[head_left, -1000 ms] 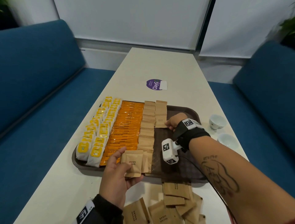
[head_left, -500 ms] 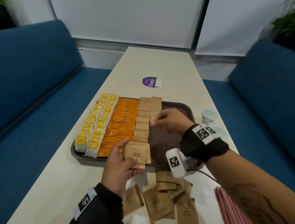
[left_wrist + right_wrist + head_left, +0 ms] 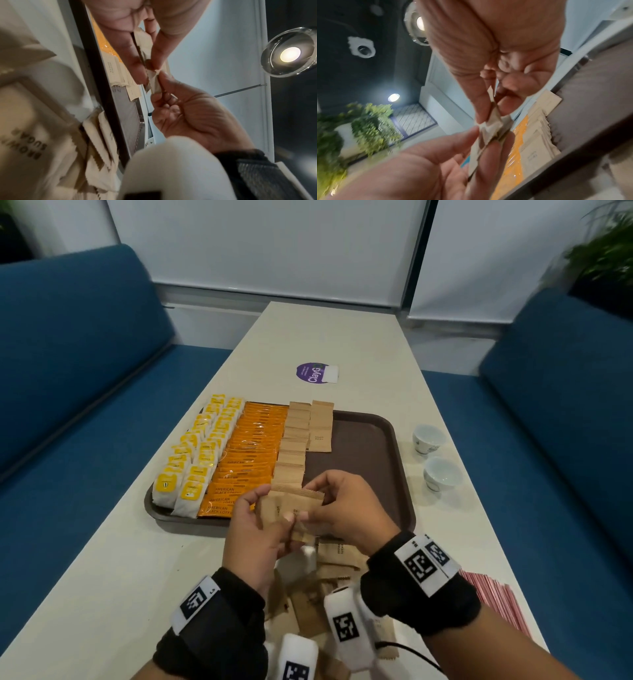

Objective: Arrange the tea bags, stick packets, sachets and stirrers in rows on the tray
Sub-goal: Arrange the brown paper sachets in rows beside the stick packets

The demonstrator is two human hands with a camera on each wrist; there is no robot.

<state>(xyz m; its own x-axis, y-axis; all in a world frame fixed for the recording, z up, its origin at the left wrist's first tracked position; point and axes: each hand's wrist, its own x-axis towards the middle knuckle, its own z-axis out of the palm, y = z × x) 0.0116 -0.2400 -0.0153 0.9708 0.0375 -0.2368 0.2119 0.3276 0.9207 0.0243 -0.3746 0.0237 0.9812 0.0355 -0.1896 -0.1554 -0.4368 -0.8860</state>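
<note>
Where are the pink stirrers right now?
In the head view, the pink stirrers lie on the table, off the tray, at the near right edge just beyond the right hand wrist.

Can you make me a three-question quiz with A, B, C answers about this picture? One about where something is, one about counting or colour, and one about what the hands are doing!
1. Where are the white cups?
A. on the tray
B. on the table, right of the tray
C. on the sofa

2. How many white cups are there?
A. one
B. two
C. four

3. What are the hands doing?
A. resting flat
B. both holding brown sachets
C. holding a cup

Answers:
1 B, they stand beside the tray.
2 B, two show.
3 B, the left hand and right hand pinch the brown sachets.
</note>
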